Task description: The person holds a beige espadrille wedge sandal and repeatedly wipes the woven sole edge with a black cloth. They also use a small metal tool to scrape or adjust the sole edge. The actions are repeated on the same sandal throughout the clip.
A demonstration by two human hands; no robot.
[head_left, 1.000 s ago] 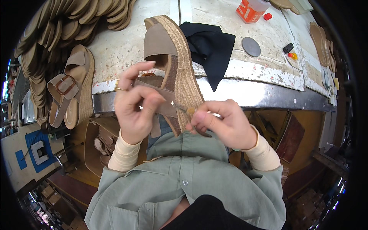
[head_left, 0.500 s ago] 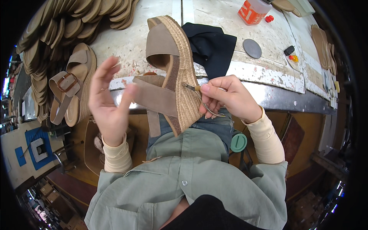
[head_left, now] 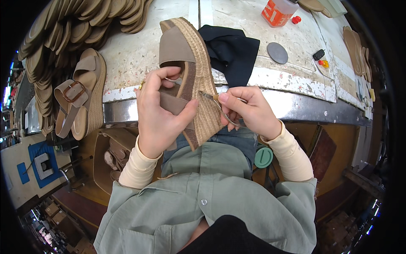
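Observation:
A taupe wedge sandal (head_left: 179,46) with a braided rope-covered side leans at the table's front edge, its heel low against my lap. My left hand (head_left: 163,110) is closed round its strap side, the thumb pressing on the woven wedge and the fingers curled over the insole side. In my right hand (head_left: 247,106) is a small pair of scissors (head_left: 208,96) with curved metal handles. Their tip touches or lies very near the braided side. Part of the handles is hidden by my fingers.
A finished-looking buckled sandal (head_left: 78,91) stands at the left, beside stacked soles (head_left: 80,31). Black cloth (head_left: 234,53) lies behind the held sandal. Farther right are a grey disc (head_left: 277,53), an orange-labelled bottle (head_left: 279,12), a red cap (head_left: 296,20) and more soles (head_left: 355,51).
My left hand has come in from the left, where it was open in the air, and taken hold of the sandal. The scissors have barely moved against the wedge.

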